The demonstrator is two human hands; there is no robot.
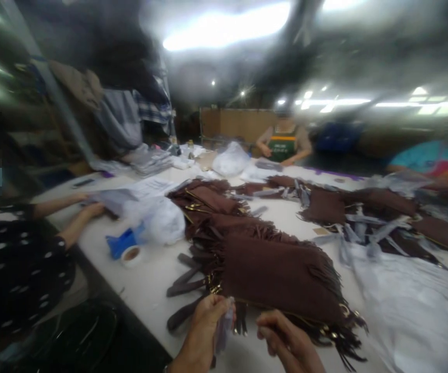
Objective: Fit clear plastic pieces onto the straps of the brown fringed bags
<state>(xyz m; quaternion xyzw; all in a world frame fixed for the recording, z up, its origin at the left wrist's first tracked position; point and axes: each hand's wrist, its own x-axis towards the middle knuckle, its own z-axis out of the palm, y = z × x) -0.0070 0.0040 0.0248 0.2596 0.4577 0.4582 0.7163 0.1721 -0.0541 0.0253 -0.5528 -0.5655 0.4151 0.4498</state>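
At the near edge of the table, my left hand (204,324) is closed, thumb on top, around a strip in thin, see-through wrapping (222,329) that hangs down from the fingers. My right hand (286,339) is a little to the right, its fingers curled together; anything between them is hidden. Just beyond both hands lies a dark brown fringed bag (278,274) with a gold zip along its near side and gold rings at its corner. Grey-wrapped straps (185,287) stick out on its left, by gold clasps.
More brown bags (212,199) lie behind it and others (383,202) to the right. Clear plastic sheets (414,305) cover the right side. A white roll (130,255), blue packet (120,242) and white plastic bundle (165,220) are at left. Co-workers sit left, opposite and right.
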